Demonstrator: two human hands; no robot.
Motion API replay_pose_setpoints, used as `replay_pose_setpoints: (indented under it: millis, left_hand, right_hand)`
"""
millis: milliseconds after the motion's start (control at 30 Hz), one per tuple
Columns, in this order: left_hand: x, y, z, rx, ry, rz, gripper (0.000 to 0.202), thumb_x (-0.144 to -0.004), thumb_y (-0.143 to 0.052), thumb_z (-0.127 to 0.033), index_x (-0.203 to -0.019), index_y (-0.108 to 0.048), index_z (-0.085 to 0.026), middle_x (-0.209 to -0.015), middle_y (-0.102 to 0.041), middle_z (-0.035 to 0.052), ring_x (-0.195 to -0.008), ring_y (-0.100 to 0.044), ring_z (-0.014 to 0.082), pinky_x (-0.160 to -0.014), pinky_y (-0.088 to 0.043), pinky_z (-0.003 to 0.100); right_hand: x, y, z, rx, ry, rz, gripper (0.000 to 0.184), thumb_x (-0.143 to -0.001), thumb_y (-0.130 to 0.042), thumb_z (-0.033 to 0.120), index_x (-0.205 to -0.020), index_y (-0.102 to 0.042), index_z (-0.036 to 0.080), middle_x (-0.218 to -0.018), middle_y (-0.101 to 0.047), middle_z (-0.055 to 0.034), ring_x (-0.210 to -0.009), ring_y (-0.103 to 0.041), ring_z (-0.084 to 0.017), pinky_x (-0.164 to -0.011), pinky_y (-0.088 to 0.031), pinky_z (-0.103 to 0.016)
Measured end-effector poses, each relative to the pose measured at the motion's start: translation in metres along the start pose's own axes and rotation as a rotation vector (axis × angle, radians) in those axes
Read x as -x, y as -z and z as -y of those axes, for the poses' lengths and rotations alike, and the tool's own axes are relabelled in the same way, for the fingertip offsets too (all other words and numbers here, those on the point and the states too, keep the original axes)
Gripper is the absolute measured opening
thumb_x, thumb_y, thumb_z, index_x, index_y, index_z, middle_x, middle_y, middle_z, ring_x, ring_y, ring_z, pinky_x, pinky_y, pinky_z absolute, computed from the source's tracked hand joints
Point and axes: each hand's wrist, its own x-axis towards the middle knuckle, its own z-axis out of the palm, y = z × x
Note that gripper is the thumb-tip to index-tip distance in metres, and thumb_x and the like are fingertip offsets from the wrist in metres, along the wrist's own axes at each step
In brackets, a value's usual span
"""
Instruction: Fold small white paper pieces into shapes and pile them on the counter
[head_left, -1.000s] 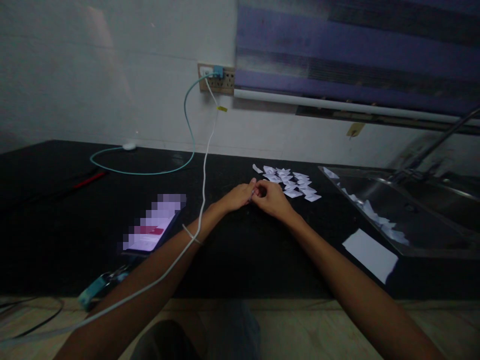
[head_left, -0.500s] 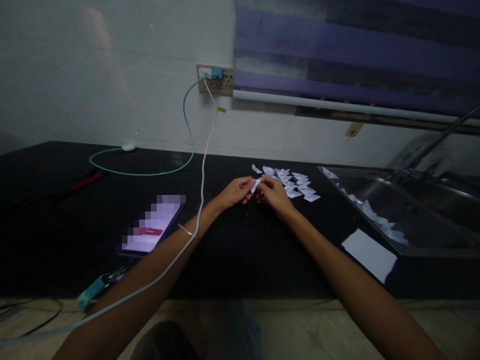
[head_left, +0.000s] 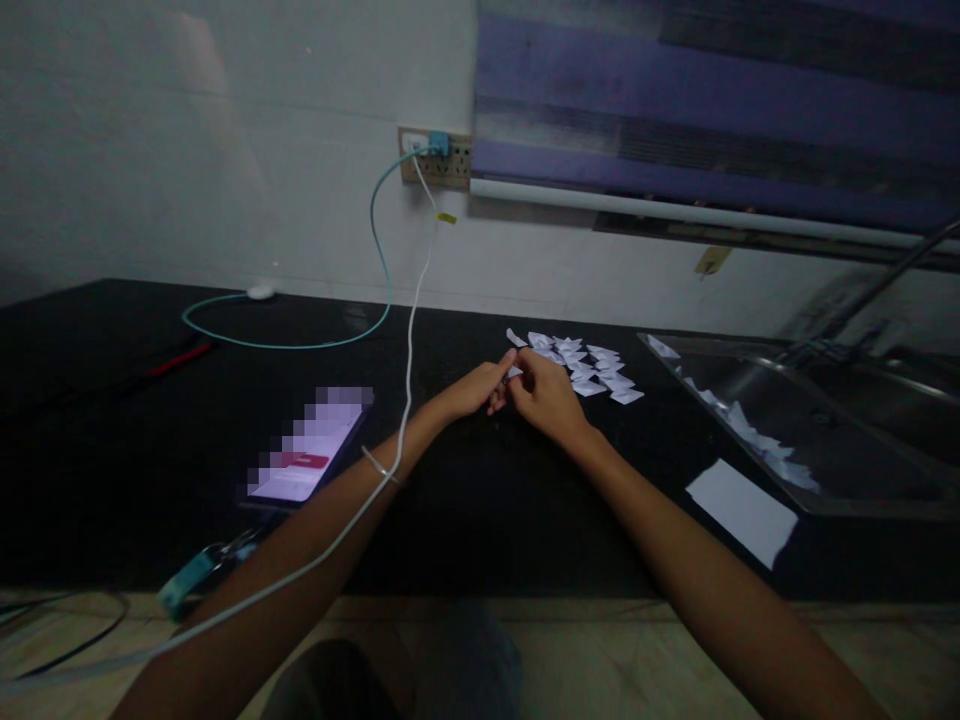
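Note:
Both hands meet over the black countertop, closed on one small piece of folded white paper (head_left: 514,372). My left hand (head_left: 484,385) pinches it from the left, thumb on top. My right hand (head_left: 547,393) grips it from the right with bent fingers, which cover most of the paper. Just behind and to the right of my right hand lie several folded white paper pieces (head_left: 615,380) in rows. A small loose strip of paper (head_left: 514,338) rests at their left end.
A stack of white paper (head_left: 742,512) lies at right, beside a steel sink (head_left: 780,400) with folded papers along its rim. At left are a lit phone (head_left: 307,460), keys with a teal tag (head_left: 187,580) and a teal cable (head_left: 292,347). A white cable (head_left: 409,370) crosses my left forearm.
My hands have drawn closer together around the folded paper, and less of it shows now. The view has shifted slightly; the other papers have not moved.

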Motion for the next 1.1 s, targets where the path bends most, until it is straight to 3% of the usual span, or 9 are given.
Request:
replay_pose_setpoints:
  millis: [367,533,667,800,933,1100]
  left_hand:
    - [-0.004,0.001,0.007,0.200,-0.009,0.103,0.049,-0.107,-0.029,-0.045,-0.079,-0.056,-0.016,-0.054,-0.053,-0.0019,-0.046,-0.049,0.0092,-0.051,-0.041,0.022]
    - [-0.006,0.003,0.008,0.151,-0.020,0.067,0.061,-0.106,-0.029,-0.058,-0.074,-0.058,-0.015,-0.055,-0.055,0.0004,-0.048,-0.051,0.0095,-0.052,-0.041,0.023]
    - [-0.007,0.003,0.008,0.020,-0.075,0.029,0.072,-0.104,-0.022,-0.066,-0.064,-0.056,-0.017,-0.051,-0.053,0.0017,-0.048,-0.049,0.0101,-0.055,-0.041,0.025]
    - [-0.005,0.005,0.009,-0.046,-0.095,0.013,0.074,-0.102,-0.019,-0.069,-0.060,-0.052,-0.018,-0.049,-0.049,0.0006,-0.047,-0.047,0.0107,-0.055,-0.041,0.027]
    - [-0.003,0.009,0.013,-0.019,-0.061,0.082,0.072,-0.104,-0.015,-0.066,-0.067,-0.054,-0.018,-0.050,-0.050,0.0003,-0.046,-0.046,0.0106,-0.053,-0.038,0.026]
    - [-0.005,0.009,0.024,0.133,-0.059,0.185,0.067,-0.104,-0.016,-0.062,-0.081,-0.060,-0.017,-0.054,-0.053,0.0000,-0.046,-0.045,0.0098,-0.050,-0.033,0.025]
  right_hand:
    - [0.000,-0.006,-0.002,-0.035,-0.096,-0.014,0.007,-0.085,-0.055,0.020,-0.078,-0.053,0.022,-0.074,-0.059,-0.0026,-0.069,-0.051,-0.018,-0.064,-0.035,-0.031]
    - [0.002,-0.004,-0.001,0.065,-0.067,-0.079,0.014,-0.089,-0.054,0.021,-0.076,-0.052,0.022,-0.075,-0.059,-0.0040,-0.069,-0.051,-0.019,-0.066,-0.034,-0.033]
    - [0.001,-0.005,-0.003,0.004,-0.082,-0.120,0.017,-0.091,-0.057,0.023,-0.074,-0.053,0.022,-0.070,-0.057,-0.0020,-0.066,-0.050,-0.017,-0.065,-0.034,-0.032]
    - [-0.001,-0.005,-0.005,-0.091,-0.025,-0.073,0.016,-0.092,-0.057,0.025,-0.076,-0.058,0.020,-0.070,-0.059,-0.0014,-0.065,-0.051,-0.016,-0.064,-0.036,-0.030]
    - [-0.001,-0.002,-0.008,-0.166,0.013,0.011,0.013,-0.091,-0.058,0.026,-0.081,-0.062,0.019,-0.072,-0.062,-0.0011,-0.066,-0.054,-0.015,-0.065,-0.037,-0.028]
    - [-0.001,-0.001,-0.009,-0.096,-0.015,0.021,0.016,-0.087,-0.058,0.021,-0.071,-0.056,0.020,-0.065,-0.057,-0.0001,-0.062,-0.049,-0.015,-0.061,-0.031,-0.029]
